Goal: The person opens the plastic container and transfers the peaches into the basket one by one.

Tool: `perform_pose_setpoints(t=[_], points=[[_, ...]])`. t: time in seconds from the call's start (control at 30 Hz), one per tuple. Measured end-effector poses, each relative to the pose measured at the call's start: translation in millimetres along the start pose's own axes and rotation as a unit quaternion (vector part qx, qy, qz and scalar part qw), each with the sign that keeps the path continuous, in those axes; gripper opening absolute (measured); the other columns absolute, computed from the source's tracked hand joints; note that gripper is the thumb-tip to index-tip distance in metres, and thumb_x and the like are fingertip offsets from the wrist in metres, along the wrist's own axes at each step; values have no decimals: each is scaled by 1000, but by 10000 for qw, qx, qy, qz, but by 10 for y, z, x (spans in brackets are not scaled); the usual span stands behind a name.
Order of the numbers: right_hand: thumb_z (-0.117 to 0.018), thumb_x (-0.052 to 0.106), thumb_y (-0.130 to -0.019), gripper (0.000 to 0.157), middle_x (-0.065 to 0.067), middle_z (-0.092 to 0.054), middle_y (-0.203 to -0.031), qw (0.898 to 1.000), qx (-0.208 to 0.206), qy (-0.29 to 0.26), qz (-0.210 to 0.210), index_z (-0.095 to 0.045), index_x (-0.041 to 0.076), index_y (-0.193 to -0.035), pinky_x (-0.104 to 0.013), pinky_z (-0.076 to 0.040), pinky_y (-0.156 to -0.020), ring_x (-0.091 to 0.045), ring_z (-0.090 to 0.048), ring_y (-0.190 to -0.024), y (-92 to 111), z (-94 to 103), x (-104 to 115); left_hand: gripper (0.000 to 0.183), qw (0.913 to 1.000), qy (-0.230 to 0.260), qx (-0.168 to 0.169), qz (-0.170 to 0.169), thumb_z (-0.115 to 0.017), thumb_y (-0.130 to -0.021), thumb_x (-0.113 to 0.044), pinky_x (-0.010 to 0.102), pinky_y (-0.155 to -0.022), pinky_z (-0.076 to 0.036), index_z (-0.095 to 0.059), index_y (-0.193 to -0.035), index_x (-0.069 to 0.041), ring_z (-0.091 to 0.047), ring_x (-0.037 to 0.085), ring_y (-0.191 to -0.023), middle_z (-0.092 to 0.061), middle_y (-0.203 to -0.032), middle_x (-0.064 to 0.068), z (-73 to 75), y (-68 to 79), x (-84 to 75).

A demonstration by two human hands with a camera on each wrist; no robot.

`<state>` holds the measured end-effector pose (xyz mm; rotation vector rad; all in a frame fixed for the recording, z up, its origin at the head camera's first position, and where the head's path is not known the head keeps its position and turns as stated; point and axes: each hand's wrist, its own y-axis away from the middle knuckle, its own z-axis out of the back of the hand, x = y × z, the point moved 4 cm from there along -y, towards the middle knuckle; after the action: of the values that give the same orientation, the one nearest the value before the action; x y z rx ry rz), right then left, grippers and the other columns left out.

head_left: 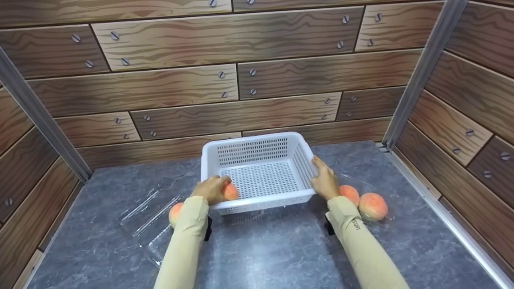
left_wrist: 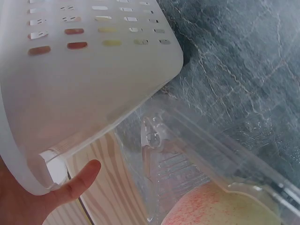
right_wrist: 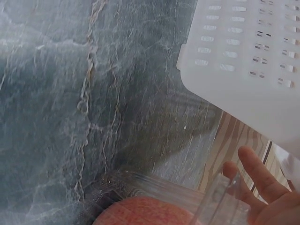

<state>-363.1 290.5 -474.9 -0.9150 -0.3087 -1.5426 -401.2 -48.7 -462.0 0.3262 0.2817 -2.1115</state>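
A white perforated plastic basket (head_left: 265, 199) stands in front of me near the back wall. My left hand (head_left: 209, 189) grips its left rim near the front corner, one finger outside under the edge in the left wrist view. A peach (head_left: 231, 192) lies inside that corner against this hand, partly covered by it. My right hand (head_left: 325, 181) holds the right rim; in the right wrist view its fingers (right_wrist: 262, 180) lie outside, below the rim. The thumbs are mostly hidden.
One peach (head_left: 175, 214) sits by my left forearm with a clear plastic container (head_left: 146, 216). Two more peaches, one nearer the hand (head_left: 349, 194) and one farther right (head_left: 373, 206), lie beside my right forearm, with clear plastic around them. Wood-patterned walls (head_left: 281, 80) enclose the grey marbled table (head_left: 273, 249).
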Motion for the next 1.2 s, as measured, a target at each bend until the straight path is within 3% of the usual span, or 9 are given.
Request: perform_pose_setpoints(t=[0.37,0.63,0.97,1.2], points=[[-50,-14,-74,69,-18,-42,-155,10000,45,-61,-54,-50,-9,-142,-58,-35,-112,-44,-42,-138,-3,27,4,44,10000,76,23,33,-84,-76,-16,54,-81,-54,-71,-116,-6,-64,32,-89,-67,-97,12,71,21,-33],[-50,-13,-74,67,-20,-45,-153,9999,-33,33,127,-51,-10,-141,-58,-38,-110,-45,-45,-136,-16,4,7,28,9997,-126,-213,-74,-82,-80,-17,52,-77,-55,-75,-107,-10,-63,30,-83,-69,-101,12,86,93,-25],[-50,-13,-74,68,-21,-43,-154,10000,-8,16,-40,-50,-9,-142,-58,-36,-111,-47,-44,-136,14,10,-21,22,9983,420,-367,-148,-80,-81,-5,46,-74,-55,-75,-102,-7,-61,26,-79,-63,-86,7,5,85,-58],[-50,-14,-75,69,-20,-41,-155,9999,117,-2,-20,-48,-9,-144,-58,-34,-113,-47,-41,-138,-8,2,11,22,9985,444,-310,41,-81,-78,-3,44,-72,-53,-71,-97,-6,-56,24,-76,-56,-84,7,14,72,-46]])
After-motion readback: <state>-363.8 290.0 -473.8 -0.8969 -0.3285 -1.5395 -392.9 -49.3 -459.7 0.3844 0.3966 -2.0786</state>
